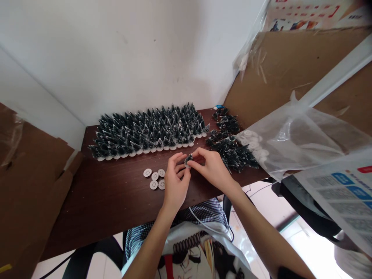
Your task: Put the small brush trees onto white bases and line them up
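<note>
We see a white wall (130,50) rising behind a dark brown table (110,193). A large cardboard box (285,66) stands at the right, and another brown box (31,186) at the left. Along the wall side of the table, we see a broad block of miniature trees (151,130), dark green with whitish tips, standing close together in rows; round white bases show along its front edge. A clear plastic bag (286,143) lies at the right, with pale round pieces (252,140) showing at its left end. Just beside these, we find a heap of loose trees (232,153) lying on their sides. Our two hands meet over the table, in front of the block. Our right hand (213,166) pinches a small tree (189,157) between thumb and forefinger. Our left hand (176,180) curls narrowly at the tree's other side; we cannot tell whether it grips too. Left of that hand, we see five white discs (154,176) lying in a loose cluster.
</note>
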{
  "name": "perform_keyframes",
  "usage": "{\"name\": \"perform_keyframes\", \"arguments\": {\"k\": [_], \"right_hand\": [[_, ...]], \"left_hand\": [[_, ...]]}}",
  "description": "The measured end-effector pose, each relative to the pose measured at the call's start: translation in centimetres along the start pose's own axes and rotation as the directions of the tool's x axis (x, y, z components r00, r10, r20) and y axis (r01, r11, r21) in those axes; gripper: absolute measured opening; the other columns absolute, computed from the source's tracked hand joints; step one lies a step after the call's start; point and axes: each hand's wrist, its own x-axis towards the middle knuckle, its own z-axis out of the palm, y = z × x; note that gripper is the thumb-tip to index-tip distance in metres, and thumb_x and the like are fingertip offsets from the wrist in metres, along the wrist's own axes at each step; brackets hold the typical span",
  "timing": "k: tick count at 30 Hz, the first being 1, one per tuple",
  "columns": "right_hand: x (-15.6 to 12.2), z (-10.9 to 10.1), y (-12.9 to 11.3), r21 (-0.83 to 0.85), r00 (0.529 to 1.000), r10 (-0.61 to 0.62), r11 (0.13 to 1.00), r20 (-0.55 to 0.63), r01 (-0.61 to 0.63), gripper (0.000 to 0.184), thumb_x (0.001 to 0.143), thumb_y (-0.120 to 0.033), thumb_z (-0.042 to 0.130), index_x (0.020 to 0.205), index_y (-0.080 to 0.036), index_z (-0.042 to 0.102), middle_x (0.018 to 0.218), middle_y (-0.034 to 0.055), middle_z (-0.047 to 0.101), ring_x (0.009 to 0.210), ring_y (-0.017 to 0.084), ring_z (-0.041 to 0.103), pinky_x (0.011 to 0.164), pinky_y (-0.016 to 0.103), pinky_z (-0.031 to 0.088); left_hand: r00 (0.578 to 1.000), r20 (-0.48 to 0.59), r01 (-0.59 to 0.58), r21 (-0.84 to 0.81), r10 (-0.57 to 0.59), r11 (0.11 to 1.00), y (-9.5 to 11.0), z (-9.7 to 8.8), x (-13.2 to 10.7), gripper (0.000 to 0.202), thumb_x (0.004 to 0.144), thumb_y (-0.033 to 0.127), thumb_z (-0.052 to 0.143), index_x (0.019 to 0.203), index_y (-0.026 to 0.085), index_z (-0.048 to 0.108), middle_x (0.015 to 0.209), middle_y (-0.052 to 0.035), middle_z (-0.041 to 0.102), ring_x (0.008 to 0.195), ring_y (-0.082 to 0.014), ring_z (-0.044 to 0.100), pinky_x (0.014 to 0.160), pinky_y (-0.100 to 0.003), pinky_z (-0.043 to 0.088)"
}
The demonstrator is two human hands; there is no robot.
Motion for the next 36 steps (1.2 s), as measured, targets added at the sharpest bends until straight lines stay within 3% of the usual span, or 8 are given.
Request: {"name": "perform_keyframes", "arguments": {"k": [11, 15, 22, 27, 36], "right_hand": [[0.0, 0.2, 0.0, 0.01, 0.999, 0.043, 0.999, -0.004, -0.043, 0.008, 0.085, -0.012, 0.071, 0.085, -0.018, 0.065, 0.087, 0.0041, 0.077, 0.084, 0.019, 0.073, 0.078, 0.031, 0.054], [-0.3, 0.4, 0.2, -0.066, 1.0, 0.016, 0.998, 0.021, -0.015, 0.008, 0.09, -0.014, 0.065, 0.096, -0.019, 0.061, 0.093, 0.006, 0.076, 0.088, 0.021, 0.073, 0.082, 0.034, 0.054], [-0.8, 0.9, 0.1, -0.192, 0.996, -0.044, 0.98, 0.074, 0.057, 0.025, 0.09, -0.013, 0.061, 0.113, -0.021, 0.053, 0.111, 0.0093, 0.073, 0.103, 0.025, 0.071, 0.087, 0.038, 0.053], [-0.5, 0.9, -0.3, -0.267, 0.995, -0.044, 0.961, 0.085, 0.066, 0.031, 0.086, -0.008, 0.063, 0.112, -0.021, 0.052, 0.111, 0.0092, 0.073, 0.102, 0.025, 0.07, 0.085, 0.035, 0.051], [-0.1, 1.3, -0.6, -0.427, 0.996, -0.056, 0.901, 0.062, 0.077, 0.026, 0.09, -0.017, 0.064, 0.113, -0.021, 0.054, 0.099, 0.006, 0.075, 0.083, 0.022, 0.07, 0.067, 0.028, 0.041]], "left_hand": [[1.0, -0.019, -0.023, -0.011, 0.023, 1.0, -0.2, 0.0, 0.0, 0.046, 0.083, 0.012, 0.061, 0.125, 0.023, 0.049, 0.128, -0.0101, 0.061, 0.101, -0.0158, 0.069, 0.091, -0.035, 0.059], [0.999, -0.029, -0.025, -0.02, 0.024, 1.0, -0.2, 0.1, 0.0, 0.049, 0.083, 0.011, 0.06, 0.128, 0.025, 0.045, 0.128, -0.0099, 0.059, 0.099, -0.0149, 0.069, 0.089, -0.034, 0.059], [0.998, -0.047, -0.033, -0.04, 0.031, 0.999, -0.2, 0.2, 0.0, 0.058, 0.084, 0.008, 0.057, 0.135, 0.028, 0.036, 0.13, -0.0097, 0.057, 0.102, -0.0152, 0.068, 0.09, -0.033, 0.059], [0.998, -0.048, -0.035, -0.039, 0.033, 0.999, -0.3, 0.2, -0.1, 0.061, 0.084, 0.008, 0.056, 0.137, 0.029, 0.033, 0.132, -0.0102, 0.056, 0.104, -0.0152, 0.067, 0.092, -0.033, 0.058], [0.998, -0.063, -0.027, -0.044, 0.024, 0.999, -0.2, 0.3, -0.2, 0.064, 0.087, 0.01, 0.055, 0.141, 0.03, 0.025, 0.138, -0.0131, 0.054, 0.105, -0.0156, 0.067, 0.094, -0.036, 0.056]]}}
